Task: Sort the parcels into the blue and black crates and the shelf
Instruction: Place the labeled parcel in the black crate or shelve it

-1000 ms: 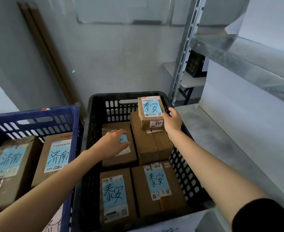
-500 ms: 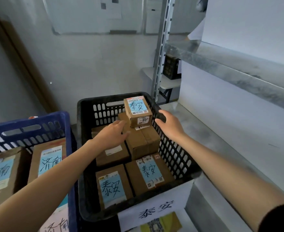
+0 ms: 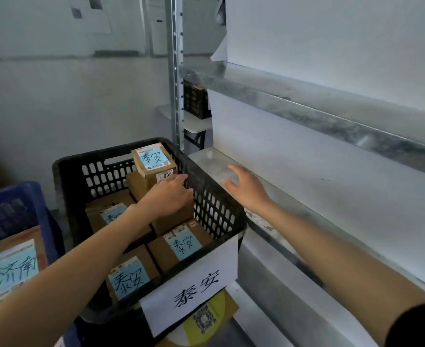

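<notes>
Left hand was inside the black crate, fingers straight and relaxed, lying on a brown box, gripping nothing. Right hand was outside the crate's wall, spread wide above the shelf, empty. Nearer than the left hand: white sign on the crate front, then a blue-labelled parcel and a second parcel lying flat. Left of that hand: blue crate holding another parcel. Just beyond its fingertips: small parcel stacked on the brown box.
</notes>
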